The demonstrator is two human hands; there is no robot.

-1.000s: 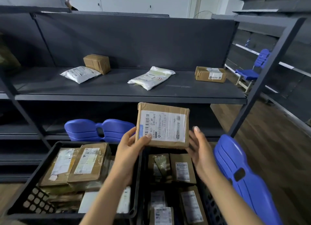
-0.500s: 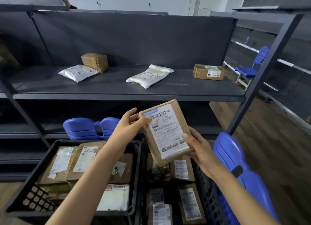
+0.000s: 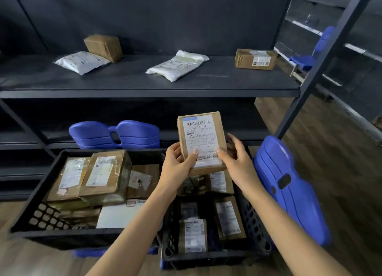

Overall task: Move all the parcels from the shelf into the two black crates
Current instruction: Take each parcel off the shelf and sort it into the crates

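Shelf point(image 3: 237, 83), above and beyond the grip, carries four parcels not yet moved; left crate point(image 3: 62, 233), down-left of the grip, is stacked near its rim, so anything added there may slide off; right crate point(image 3: 206, 257) sits directly under the grip, parcels packed close, gaps tight. Brown parcel point(image 3: 201, 131) is held upright over it, label toward me; left hand point(image 3: 175, 168) and right hand point(image 3: 240, 164) pinch only its lower corners, thumbs on the label. My worry: a low hold on a tall parcel; it could tip forward, or jam on the packed parcels if lowered askew.

Upright labelled brown parcel point(image 3: 201, 139) above right crate point(image 3: 215, 256)
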